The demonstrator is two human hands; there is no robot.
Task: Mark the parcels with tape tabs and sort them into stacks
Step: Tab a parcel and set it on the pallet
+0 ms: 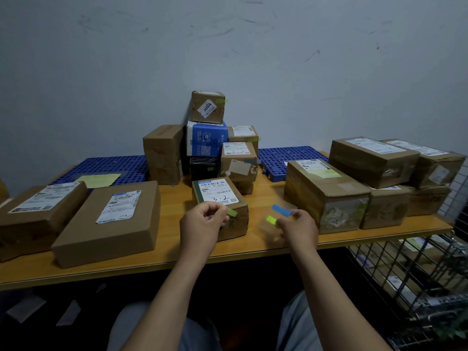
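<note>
A small brown parcel with a white label marked "3-2" lies on the wooden table in front of me. My left hand pinches a green tape tab against the parcel's near top edge. To the right of the parcel, above the table, my right hand holds a blue tape tab and a yellow-green tape tab by their ends. A stack of parcels stands at the back centre against the wall. Some of them carry green tabs.
Two flat brown parcels lie at the left. Several larger parcels are piled at the right. Blue perforated pallets lie along the back. A wire cage with more packages stands low at the right.
</note>
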